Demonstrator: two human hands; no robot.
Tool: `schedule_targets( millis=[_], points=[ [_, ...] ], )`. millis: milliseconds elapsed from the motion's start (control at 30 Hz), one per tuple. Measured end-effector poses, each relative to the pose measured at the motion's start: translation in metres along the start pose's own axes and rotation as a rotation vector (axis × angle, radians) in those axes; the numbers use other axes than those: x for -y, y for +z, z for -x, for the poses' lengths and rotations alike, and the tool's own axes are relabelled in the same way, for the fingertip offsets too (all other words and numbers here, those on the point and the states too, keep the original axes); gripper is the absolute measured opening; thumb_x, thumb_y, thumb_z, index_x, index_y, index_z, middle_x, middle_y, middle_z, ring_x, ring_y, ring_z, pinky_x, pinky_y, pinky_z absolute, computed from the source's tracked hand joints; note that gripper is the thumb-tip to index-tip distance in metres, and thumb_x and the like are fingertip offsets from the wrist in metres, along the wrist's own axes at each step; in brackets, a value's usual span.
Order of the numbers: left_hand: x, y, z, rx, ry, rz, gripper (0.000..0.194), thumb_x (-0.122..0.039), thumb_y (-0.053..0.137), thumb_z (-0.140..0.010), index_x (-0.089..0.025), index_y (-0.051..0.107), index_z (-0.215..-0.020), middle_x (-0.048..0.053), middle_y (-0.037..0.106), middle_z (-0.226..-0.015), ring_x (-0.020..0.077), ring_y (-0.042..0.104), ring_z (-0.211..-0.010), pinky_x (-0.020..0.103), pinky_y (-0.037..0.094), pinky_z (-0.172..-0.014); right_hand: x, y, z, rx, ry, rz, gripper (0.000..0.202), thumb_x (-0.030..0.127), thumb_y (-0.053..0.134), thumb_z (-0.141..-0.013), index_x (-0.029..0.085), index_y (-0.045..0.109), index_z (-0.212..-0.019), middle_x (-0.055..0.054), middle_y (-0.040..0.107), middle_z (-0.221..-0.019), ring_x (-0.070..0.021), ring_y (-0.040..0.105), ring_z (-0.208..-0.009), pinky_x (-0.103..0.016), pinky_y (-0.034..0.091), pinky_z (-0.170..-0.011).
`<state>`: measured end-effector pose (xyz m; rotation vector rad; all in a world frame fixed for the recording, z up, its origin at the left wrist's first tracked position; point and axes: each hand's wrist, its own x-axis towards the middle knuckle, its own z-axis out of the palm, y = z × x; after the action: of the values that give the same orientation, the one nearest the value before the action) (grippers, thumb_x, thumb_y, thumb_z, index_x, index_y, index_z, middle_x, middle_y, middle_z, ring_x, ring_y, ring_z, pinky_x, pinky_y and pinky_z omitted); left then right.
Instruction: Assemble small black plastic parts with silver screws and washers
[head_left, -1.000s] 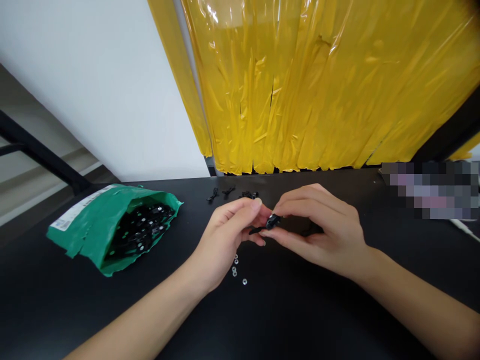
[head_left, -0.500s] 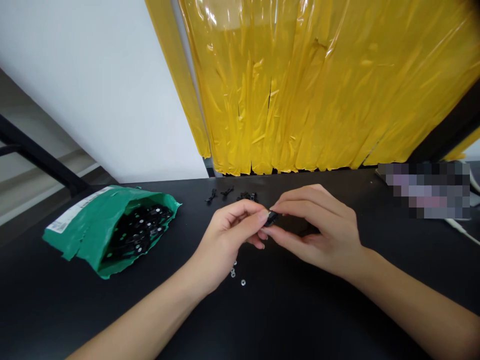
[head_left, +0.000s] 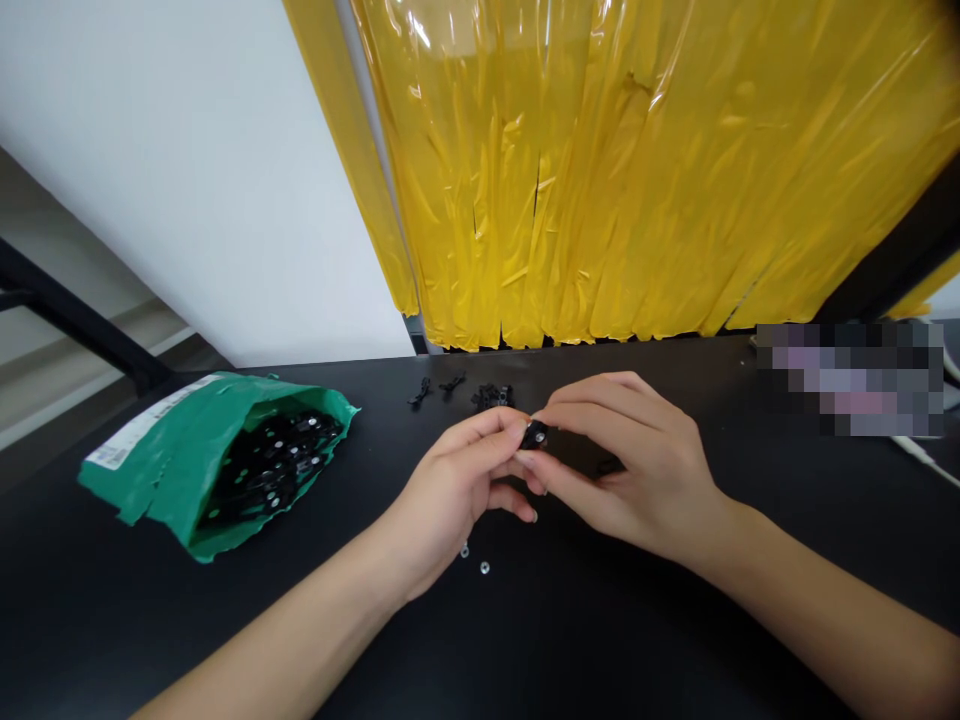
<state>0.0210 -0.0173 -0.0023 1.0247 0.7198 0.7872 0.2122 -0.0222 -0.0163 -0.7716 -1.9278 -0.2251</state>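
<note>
Between my two hands is a small black plastic part (head_left: 535, 435) with a round silvery piece showing on its face. My left hand (head_left: 469, 470) pinches it from the left with thumb and forefinger, the lower fingers curled beneath. From the right, my right hand (head_left: 637, 450) grips the same part between thumb and fingertips. Below my left hand, small silvery rings (head_left: 485, 568) lie on the black table (head_left: 570, 630). Just beyond the hands sits a little pile of black parts (head_left: 493, 397). Under my right palm another dark piece (head_left: 609, 466) is partly hidden.
A green bag (head_left: 169, 460) lies open at the left, holding many black parts with silvery dots. Two loose black pieces (head_left: 452, 381) rest near the back edge. Yellow plastic sheeting (head_left: 637, 180) hangs behind the table. A blurred-out object (head_left: 855, 380) and a white cable (head_left: 919, 455) are at the right.
The black part has turned in my fingers, so its round silvery piece now faces me. My left hand's lower fingers have spread a little away from it.
</note>
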Motion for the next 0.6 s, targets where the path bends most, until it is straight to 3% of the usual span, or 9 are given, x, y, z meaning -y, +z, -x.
schedule_targets(
  millis=[267,400,500,600],
  points=[
    [0.001,-0.002,0.001,0.004,-0.061,0.019,0.022,-0.036,0.066,-0.096,-0.015,0.067,-0.092,0.006,0.064,-0.085,0.016,0.062,-0.078,0.024,0.055,-0.064,0.004,-0.001,-0.003,0.084,0.06,-0.025,0.012,0.023,0.075,-0.092,0.021,0.066,-0.086,-0.003,0.078,-0.091,-0.0191,0.073,-0.083,-0.041,0.054,-0.088],
    [0.003,0.001,-0.001,-0.023,-0.04,-0.039,0.033,-0.049,0.066,-0.097,-0.016,0.067,-0.093,0.005,0.064,-0.084,0.0166,0.062,-0.079,0.024,0.055,-0.063,0.004,-0.001,-0.003,0.113,0.109,-0.021,0.011,0.023,0.074,-0.094,0.021,0.066,-0.085,-0.002,0.079,-0.092,-0.0199,0.074,-0.086,-0.042,0.052,-0.091],
    [-0.004,0.002,-0.005,-0.057,0.037,-0.203,0.036,-0.053,0.072,-0.093,-0.018,0.067,-0.088,0.002,0.062,-0.08,0.0155,0.06,-0.076,0.024,0.053,-0.063,0.002,0.001,-0.001,0.139,0.145,0.003,0.005,0.022,0.073,-0.095,0.022,0.07,-0.099,-0.001,0.08,-0.098,-0.021,0.076,-0.09,-0.044,0.051,-0.094],
    [-0.026,-0.011,-0.001,-0.146,0.144,-0.591,0.029,-0.047,0.078,-0.089,-0.019,0.072,-0.092,0.002,0.066,-0.081,0.0171,0.061,-0.077,0.026,0.051,-0.067,-0.001,0.005,0.004,0.2,0.207,0.064,0.039,0.032,0.083,-0.09,0.021,0.067,-0.124,-0.004,0.08,-0.111,-0.0251,0.077,-0.097,-0.046,0.052,-0.093]
  ],
)
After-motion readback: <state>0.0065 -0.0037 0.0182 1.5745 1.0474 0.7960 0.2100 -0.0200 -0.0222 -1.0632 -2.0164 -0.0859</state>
